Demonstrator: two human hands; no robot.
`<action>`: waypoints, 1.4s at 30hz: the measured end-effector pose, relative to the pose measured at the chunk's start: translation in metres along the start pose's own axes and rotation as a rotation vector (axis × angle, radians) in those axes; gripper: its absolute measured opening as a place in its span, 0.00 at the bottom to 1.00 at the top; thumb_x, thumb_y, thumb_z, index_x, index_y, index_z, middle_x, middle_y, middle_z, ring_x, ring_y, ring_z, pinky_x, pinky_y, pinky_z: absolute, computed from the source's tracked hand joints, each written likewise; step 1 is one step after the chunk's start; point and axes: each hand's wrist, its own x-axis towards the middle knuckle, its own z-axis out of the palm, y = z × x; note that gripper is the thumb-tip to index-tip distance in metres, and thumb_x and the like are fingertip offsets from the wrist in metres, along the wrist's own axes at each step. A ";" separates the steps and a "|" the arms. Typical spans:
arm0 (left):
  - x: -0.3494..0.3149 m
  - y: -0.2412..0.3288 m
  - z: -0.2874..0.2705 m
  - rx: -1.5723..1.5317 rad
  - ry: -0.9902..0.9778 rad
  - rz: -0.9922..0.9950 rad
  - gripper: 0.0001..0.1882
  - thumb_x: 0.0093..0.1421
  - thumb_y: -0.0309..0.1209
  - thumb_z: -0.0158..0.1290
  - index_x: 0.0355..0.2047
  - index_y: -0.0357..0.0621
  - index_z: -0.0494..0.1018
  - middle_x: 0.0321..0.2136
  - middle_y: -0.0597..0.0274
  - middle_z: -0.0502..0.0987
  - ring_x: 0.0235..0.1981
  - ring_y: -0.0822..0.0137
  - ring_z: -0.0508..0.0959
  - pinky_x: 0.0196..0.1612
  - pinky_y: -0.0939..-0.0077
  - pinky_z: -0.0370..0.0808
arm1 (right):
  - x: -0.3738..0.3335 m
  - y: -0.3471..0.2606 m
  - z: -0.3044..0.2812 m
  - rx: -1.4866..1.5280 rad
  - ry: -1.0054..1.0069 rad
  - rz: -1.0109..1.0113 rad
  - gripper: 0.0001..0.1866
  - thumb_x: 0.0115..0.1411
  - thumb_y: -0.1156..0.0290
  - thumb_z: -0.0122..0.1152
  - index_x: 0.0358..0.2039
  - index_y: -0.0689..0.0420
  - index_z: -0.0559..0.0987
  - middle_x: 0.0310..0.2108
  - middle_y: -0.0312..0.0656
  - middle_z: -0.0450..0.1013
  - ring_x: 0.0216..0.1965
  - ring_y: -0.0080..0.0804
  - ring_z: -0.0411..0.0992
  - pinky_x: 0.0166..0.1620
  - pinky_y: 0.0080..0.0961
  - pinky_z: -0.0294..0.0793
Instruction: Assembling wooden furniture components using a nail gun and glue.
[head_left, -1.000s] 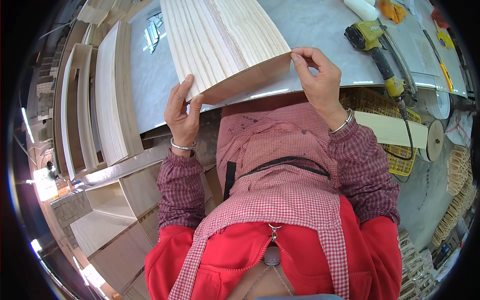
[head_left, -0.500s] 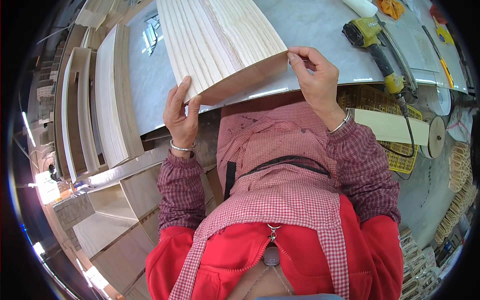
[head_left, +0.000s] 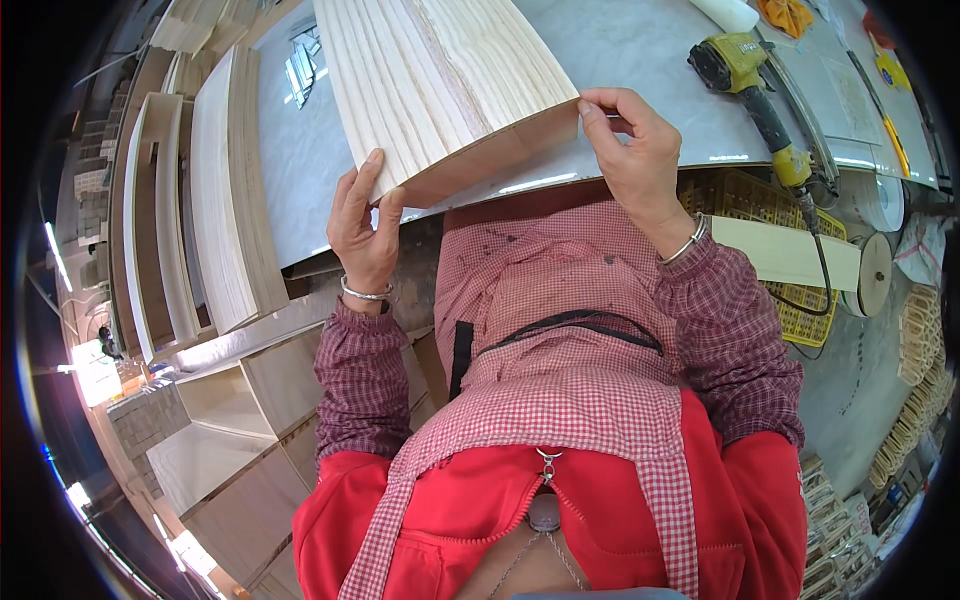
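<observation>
A pale wooden box (head_left: 450, 80) with striped grain lies on the grey worktable (head_left: 620, 50), its near edge facing me. At its near left corner, my left hand (head_left: 365, 225) grips the edge, fingers on the top face and thumb against the front side. My right hand (head_left: 635, 145) pinches the near right corner between thumb and fingers. The box's far end runs out of the picture at the top. Its underside is hidden.
On the table's right lies a yellow and black nail gun (head_left: 745, 95) with its hose. Metal staple strips (head_left: 300, 70) lie at the left, beside stacked wooden panels (head_left: 235, 190). Below the right edge is a yellow crate (head_left: 805, 320); open wooden boxes (head_left: 225, 400) stand lower left.
Almost nothing differs. The right hand and the box's near right corner have shifted very slightly to the right; both hands keep their hold.
</observation>
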 end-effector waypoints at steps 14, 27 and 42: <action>0.000 0.002 0.003 -0.033 0.005 -0.036 0.23 0.55 0.27 0.60 0.52 0.42 0.73 0.41 0.58 0.74 0.35 0.70 0.74 0.35 0.82 0.74 | -0.001 0.007 -0.005 0.071 -0.028 0.011 0.09 0.53 0.80 0.59 0.36 0.60 0.79 0.32 0.36 0.78 0.31 0.26 0.76 0.37 0.18 0.74; 0.005 0.014 -0.011 0.341 -0.013 0.035 0.26 0.51 0.33 0.63 0.52 0.46 0.74 0.44 0.58 0.73 0.41 0.66 0.72 0.41 0.76 0.71 | 0.012 -0.001 -0.005 0.086 -0.127 -0.113 0.12 0.55 0.80 0.59 0.40 0.58 0.81 0.34 0.36 0.78 0.32 0.25 0.74 0.38 0.16 0.73; 0.037 0.039 0.021 0.412 -0.111 0.237 0.20 0.50 0.28 0.61 0.46 0.47 0.77 0.50 0.64 0.76 0.55 0.63 0.72 0.57 0.70 0.68 | 0.013 0.006 0.000 0.189 -0.229 -0.127 0.13 0.56 0.83 0.57 0.40 0.56 0.82 0.38 0.34 0.79 0.35 0.22 0.75 0.41 0.13 0.73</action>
